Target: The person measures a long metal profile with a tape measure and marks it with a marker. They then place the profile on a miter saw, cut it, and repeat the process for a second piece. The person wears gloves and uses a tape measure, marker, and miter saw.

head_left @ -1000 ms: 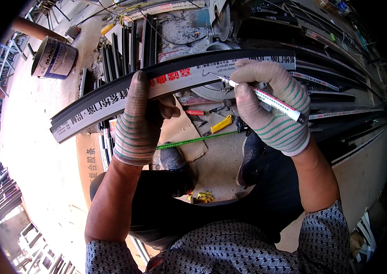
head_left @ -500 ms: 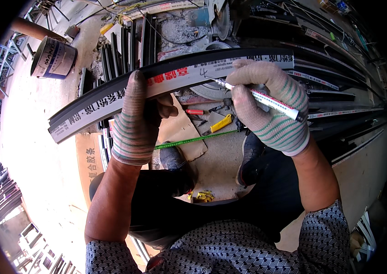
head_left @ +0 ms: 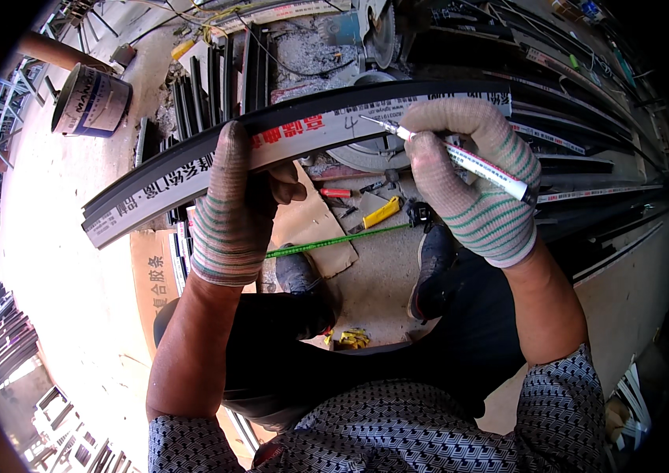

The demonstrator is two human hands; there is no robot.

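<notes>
Holding strip [head_left: 307, 138] and marker [head_left: 472, 163], the fingers [head_left: 430, 162] have raised the tip [head_left: 369, 120], contact unclear.

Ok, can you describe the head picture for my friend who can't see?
A gloved left hand holds a long black-and-white strip, and the gloved right hand holds a white marker close to a handwritten mark on the strip. Below are a yellow tool and a green measuring tape.

Counted, mid-frame: two gloved hands [head_left: 232, 209], one marker pen [head_left: 472, 168], one held profile [head_left: 303, 132], two shoes [head_left: 300, 273]; upper left: one bucket [head_left: 91, 98].
</notes>
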